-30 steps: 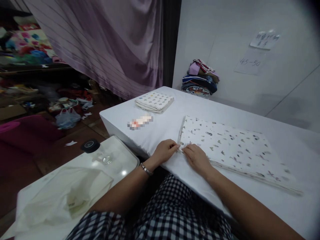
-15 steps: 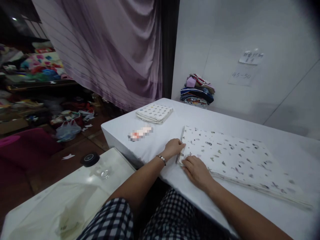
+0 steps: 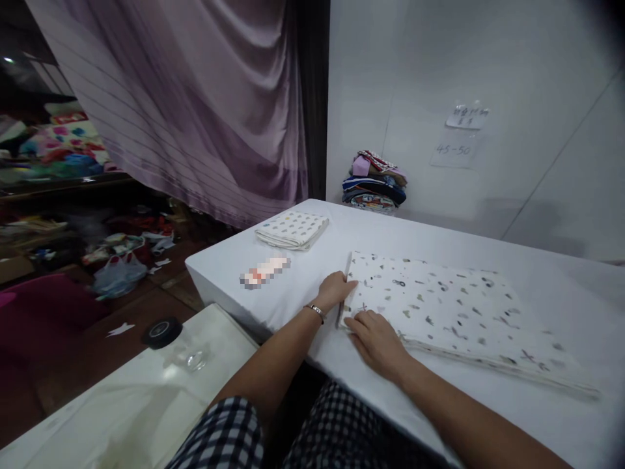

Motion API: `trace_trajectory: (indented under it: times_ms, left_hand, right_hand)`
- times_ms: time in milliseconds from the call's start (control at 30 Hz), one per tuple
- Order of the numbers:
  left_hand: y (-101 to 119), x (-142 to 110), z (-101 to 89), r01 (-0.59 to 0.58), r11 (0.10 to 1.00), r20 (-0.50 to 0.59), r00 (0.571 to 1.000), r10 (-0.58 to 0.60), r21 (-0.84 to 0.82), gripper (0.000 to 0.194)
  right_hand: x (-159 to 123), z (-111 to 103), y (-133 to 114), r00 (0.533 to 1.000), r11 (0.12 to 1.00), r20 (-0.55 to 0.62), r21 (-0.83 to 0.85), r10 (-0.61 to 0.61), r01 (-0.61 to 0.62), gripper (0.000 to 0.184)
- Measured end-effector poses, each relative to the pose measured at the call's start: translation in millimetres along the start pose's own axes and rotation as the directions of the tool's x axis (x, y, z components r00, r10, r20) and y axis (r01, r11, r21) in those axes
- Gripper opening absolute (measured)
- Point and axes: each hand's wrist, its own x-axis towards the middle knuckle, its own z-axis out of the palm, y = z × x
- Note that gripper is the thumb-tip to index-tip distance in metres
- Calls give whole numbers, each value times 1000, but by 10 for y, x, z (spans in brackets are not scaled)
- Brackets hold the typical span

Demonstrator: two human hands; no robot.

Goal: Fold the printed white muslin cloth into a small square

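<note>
A folded white cloth with small dark prints lies flat on the white-covered table. My left hand, with a bracelet at the wrist, pinches the cloth's left edge partway up. My right hand rests flat on the cloth's near left corner, its fingers stretched out and pressing the fabric down.
A smaller folded dotted cloth and a blurred small object lie further left on the table. A pile of folded coloured fabrics sits by the wall. A purple curtain hangs behind. A lower white surface with black tape roll stands near left.
My left hand slid from the cloth's near corner up along its left edge. My right hand stayed at the near corner and flattened. The camera tilted slightly.
</note>
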Motion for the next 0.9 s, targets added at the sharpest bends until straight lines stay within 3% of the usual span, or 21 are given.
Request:
trace_trajectory:
  times_ms: [267, 400, 533, 600, 733, 900]
  left_hand:
    - [95, 94, 9, -4, 999, -23, 1000, 5, 50, 19]
    - [147, 74, 9, -19, 998, -87, 996, 25, 65, 34]
    - [224, 51, 61, -240, 957, -202, 941, 271, 163, 53]
    - [234, 66, 129, -334, 913, -134, 919, 370, 234, 55]
    - [189, 128, 272, -294, 911, 59, 955, 289, 291, 60]
    - [154, 145, 304, -304, 889, 43, 950, 309, 341, 60]
  right_hand:
    - [5, 3, -10, 1000, 1000, -27, -3, -5, 5, 24]
    - [20, -5, -14, 1000, 1000, -14, -24, 12, -12, 23]
    - [35, 13, -8, 1000, 998, -27, -56, 14, -16, 21]
    - [35, 21, -11, 999, 997, -24, -72, 21, -22, 22]
    - [6, -18, -29, 998, 997, 15, -63, 53, -52, 27]
    - [-138, -252, 122, 999, 990, 44, 139, -4, -2, 34]
